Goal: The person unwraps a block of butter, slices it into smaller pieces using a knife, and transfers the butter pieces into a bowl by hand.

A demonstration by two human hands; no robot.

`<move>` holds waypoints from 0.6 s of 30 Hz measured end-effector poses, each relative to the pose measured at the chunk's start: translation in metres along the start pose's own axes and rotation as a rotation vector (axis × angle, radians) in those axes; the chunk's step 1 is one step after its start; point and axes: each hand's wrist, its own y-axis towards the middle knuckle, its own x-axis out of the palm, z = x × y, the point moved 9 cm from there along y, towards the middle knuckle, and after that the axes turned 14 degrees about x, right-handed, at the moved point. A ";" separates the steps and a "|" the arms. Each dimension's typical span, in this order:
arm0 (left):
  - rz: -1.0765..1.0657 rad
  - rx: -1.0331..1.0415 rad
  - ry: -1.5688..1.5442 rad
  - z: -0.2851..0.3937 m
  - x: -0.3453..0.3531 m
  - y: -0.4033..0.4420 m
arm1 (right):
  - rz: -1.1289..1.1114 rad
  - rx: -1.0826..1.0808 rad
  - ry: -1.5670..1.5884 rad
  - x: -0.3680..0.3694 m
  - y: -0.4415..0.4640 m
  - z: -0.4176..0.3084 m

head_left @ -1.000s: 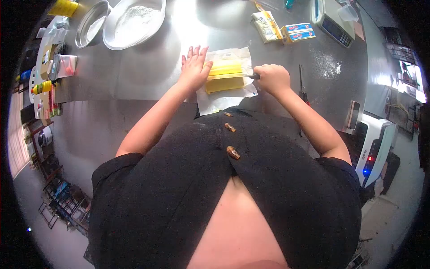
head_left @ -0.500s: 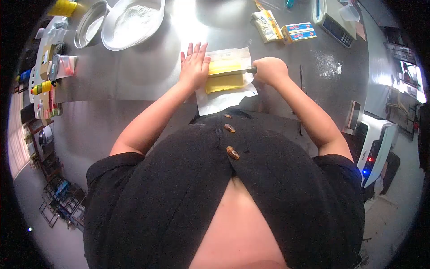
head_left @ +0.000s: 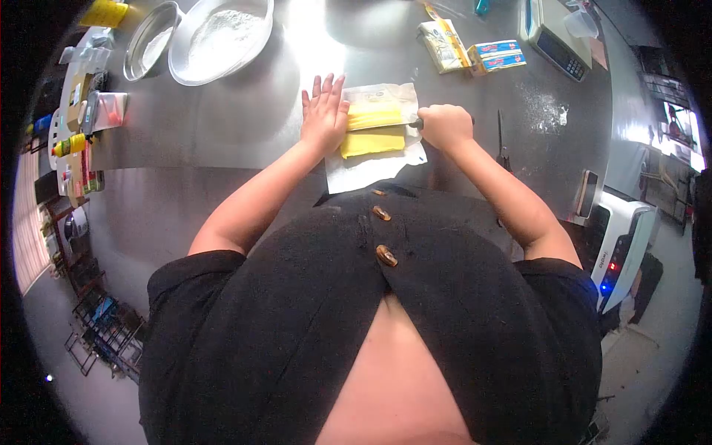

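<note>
A block of yellow butter point(head_left: 373, 143) lies on its opened white paper wrapper point(head_left: 352, 176) near the table's front edge. Across it runs a knife point(head_left: 386, 125), its thin blade pointing left, with butter showing on both sides. My right hand point(head_left: 448, 124) is closed around the dark knife handle, just right of the wrapper. At the butter's left end, my left hand point(head_left: 324, 122) lies with its fingers stretched out, touching the wrapper's side and near the blade's tip. Whether it touches the blade itself is hard to see.
A large bowl of white powder point(head_left: 222, 37) and a smaller metal bowl point(head_left: 152, 41) stand back left on the metal table point(head_left: 237, 119). Wrapped packs point(head_left: 497, 55), an opened pack point(head_left: 443, 48) and a scale point(head_left: 556, 48) lie back right. Scissors point(head_left: 501, 141) rest beside my right forearm.
The knife blade now looks thinner and more upright across the butter, and the front part of the butter appears brighter. My right hand has shifted very slightly left; my left hand stays flat.
</note>
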 end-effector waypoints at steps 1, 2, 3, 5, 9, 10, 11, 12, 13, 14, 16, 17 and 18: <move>0.003 0.003 0.002 -0.003 0.001 0.000 | 0.028 -0.013 0.004 -0.002 0.000 -0.001; -0.009 0.002 -0.032 -0.007 0.005 -0.001 | 0.034 -0.011 0.004 -0.002 0.000 0.000; -0.023 0.004 -0.068 -0.006 0.004 0.001 | 0.034 -0.025 0.016 -0.002 0.000 -0.001; -0.096 -0.012 -0.108 -0.009 0.004 0.005 | 0.036 -0.029 0.026 -0.003 0.000 0.003; -0.316 -0.121 -0.189 -0.016 0.007 0.012 | 0.044 -0.079 0.060 -0.001 0.000 0.002; -0.317 -0.123 -0.186 -0.017 0.005 0.014 | 0.045 -0.083 0.077 0.001 0.000 0.002; -0.314 -0.078 -0.177 -0.013 0.003 0.018 | 0.045 -0.082 0.080 0.003 0.001 0.003; -0.312 -0.032 -0.167 -0.010 0.002 0.020 | 0.022 -0.080 0.079 0.006 0.002 0.004; -0.315 -0.029 -0.165 -0.012 0.003 0.022 | 0.000 -0.076 0.078 0.009 0.003 0.005; -0.298 -0.034 -0.178 -0.014 0.002 0.024 | -0.001 -0.071 0.081 0.010 0.004 0.006; -0.284 -0.035 -0.193 -0.015 0.001 0.025 | 0.005 -0.092 0.070 0.011 0.005 0.004; -0.289 -0.038 -0.167 -0.016 0.000 0.025 | 0.004 -0.090 0.071 0.011 0.005 0.005; -0.295 -0.043 -0.141 -0.016 -0.002 0.025 | 0.015 -0.090 0.067 0.007 0.005 0.003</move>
